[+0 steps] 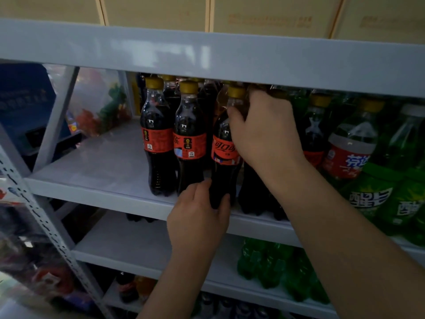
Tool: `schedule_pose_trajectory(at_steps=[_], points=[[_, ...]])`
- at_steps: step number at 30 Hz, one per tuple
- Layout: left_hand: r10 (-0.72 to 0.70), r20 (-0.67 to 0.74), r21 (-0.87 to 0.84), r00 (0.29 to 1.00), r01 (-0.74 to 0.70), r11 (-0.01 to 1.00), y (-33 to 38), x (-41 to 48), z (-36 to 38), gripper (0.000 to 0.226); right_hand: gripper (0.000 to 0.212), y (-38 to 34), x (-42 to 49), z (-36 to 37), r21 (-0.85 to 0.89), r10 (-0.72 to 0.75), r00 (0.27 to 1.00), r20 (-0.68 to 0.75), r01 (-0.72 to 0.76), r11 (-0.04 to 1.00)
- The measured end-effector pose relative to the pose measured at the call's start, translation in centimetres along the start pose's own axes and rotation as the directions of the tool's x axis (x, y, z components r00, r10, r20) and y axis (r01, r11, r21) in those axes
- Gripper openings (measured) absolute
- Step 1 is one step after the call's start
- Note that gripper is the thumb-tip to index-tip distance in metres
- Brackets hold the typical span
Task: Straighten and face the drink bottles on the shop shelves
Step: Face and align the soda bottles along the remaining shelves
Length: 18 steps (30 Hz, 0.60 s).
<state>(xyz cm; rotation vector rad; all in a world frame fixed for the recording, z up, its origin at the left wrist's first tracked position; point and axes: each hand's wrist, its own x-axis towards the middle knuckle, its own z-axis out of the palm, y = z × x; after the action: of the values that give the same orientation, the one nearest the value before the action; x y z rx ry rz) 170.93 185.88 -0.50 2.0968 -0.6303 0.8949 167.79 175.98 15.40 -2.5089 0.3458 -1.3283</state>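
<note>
1. Your left hand (pixel 197 217) is gripping the base of the cola bottle (pixel 222 180); your right hand (pixel 264 132) is gripping its shoulder below the cap (pixel 236 92).
2. The bottle is standing near upright between them, long axis vertical, at the front edge of the shelf (pixel 103 162).
3. Its label (pixel 224 149) is facing you.

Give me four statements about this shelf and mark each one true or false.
1. The left hand and the right hand hold the same cola bottle. True.
2. The cola caps are red. False: they are yellow.
3. Green bottles stand to the right of that bottle. True.
4. The held bottle lies flat. False: it stands nearly upright at the front of the shelf.
</note>
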Motion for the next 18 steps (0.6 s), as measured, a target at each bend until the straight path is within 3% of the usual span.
schedule_pose_trajectory(at_steps=[3, 8, 13, 18], points=[[-0.082, -0.121, -0.084, 0.989, 0.072, 0.994, -1.7, 0.7, -0.9, 0.027, 0.024, -0.9, -1.0, 0.7, -0.016, -0.168, 0.984, -0.059, 0.168, 0.986], [-0.238, -0.051, -0.14, 0.97, 0.229, 0.963, -2.3, 3.0, -0.9, 0.058, 0.035, -3.5, -1.1, 2.1, 0.083, -0.255, 0.967, -0.025, 0.256, 0.963], [-0.289, 0.013, -0.142, 0.957, 0.288, 0.947, -2.7, 3.4, -0.5, 0.066, 0.015, -4.8, 0.2, 3.1, 0.223, -0.082, 0.995, 0.064, 0.066, 0.973], [-0.282, 0.01, -0.151, 0.959, 0.28, 0.948, -2.8, 3.1, -0.3, 0.064, 0.022, -5.0, 1.4, 4.2, 0.287, 0.062, 0.968, 0.242, -0.132, 0.949]])
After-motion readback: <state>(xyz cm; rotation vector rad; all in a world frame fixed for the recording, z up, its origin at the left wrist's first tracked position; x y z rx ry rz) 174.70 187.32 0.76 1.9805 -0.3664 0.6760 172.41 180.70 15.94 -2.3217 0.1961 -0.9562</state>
